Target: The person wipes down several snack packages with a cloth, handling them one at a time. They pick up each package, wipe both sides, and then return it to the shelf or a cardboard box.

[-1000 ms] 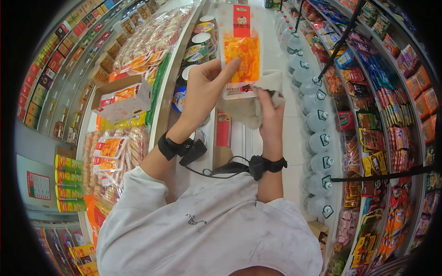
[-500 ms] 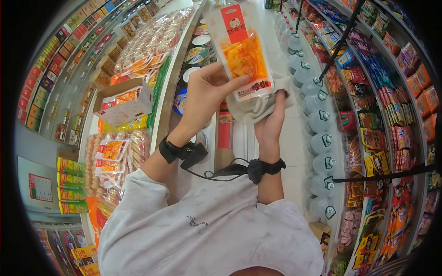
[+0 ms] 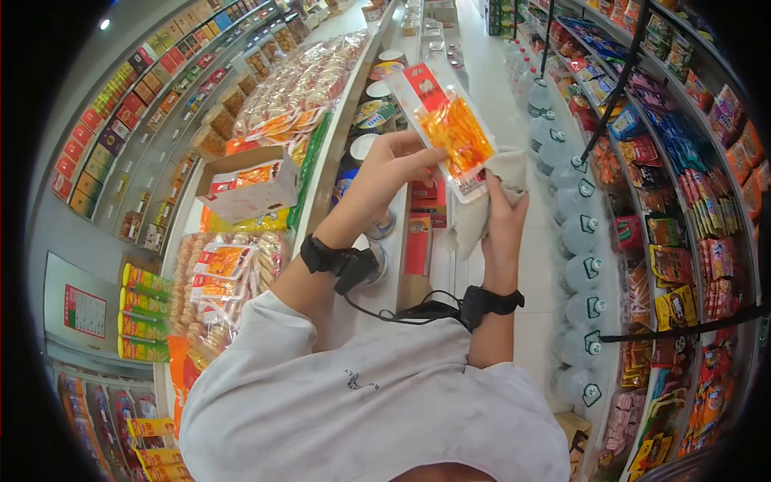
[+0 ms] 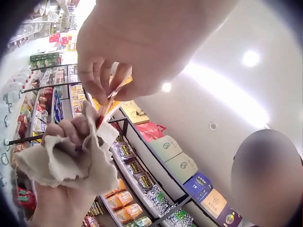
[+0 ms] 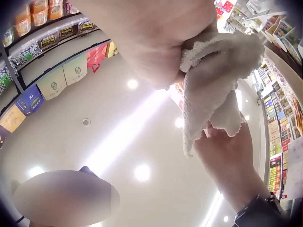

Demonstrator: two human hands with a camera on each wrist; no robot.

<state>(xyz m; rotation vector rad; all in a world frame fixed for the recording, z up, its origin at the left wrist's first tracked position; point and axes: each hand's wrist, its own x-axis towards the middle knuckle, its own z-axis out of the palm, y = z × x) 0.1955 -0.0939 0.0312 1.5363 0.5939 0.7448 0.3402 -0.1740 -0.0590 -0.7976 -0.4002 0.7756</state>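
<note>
My left hand (image 3: 391, 173) pinches a flat clear packet of orange-coloured food (image 3: 458, 136) by its left side, thumb across the front. The packet has a red and white label at its top and leans to the left. My right hand (image 3: 504, 215) grips a pale grey cloth (image 3: 472, 226), its thumb at the packet's lower right corner. Cloth shows on both sides of that hand and overlaps the packet's bottom edge. In the left wrist view the packet is nearly edge-on beside the bunched cloth (image 4: 61, 165). The right wrist view shows cloth (image 5: 213, 85) hanging in folds, hiding most of the packet.
Left of the hands, an open carton (image 3: 249, 189) of similar packets stands on a counter, near bagged snacks (image 3: 229, 281). Lidded tubs (image 3: 373, 116) line a lower shelf. Large water bottles (image 3: 580, 233) stand along the right, before snack shelves (image 3: 675, 233) with black bars.
The packet has gone from upright to leaning left, with its lower end now at the right thumb. The cloth hangs lower beneath it. The whole head view has shifted.
</note>
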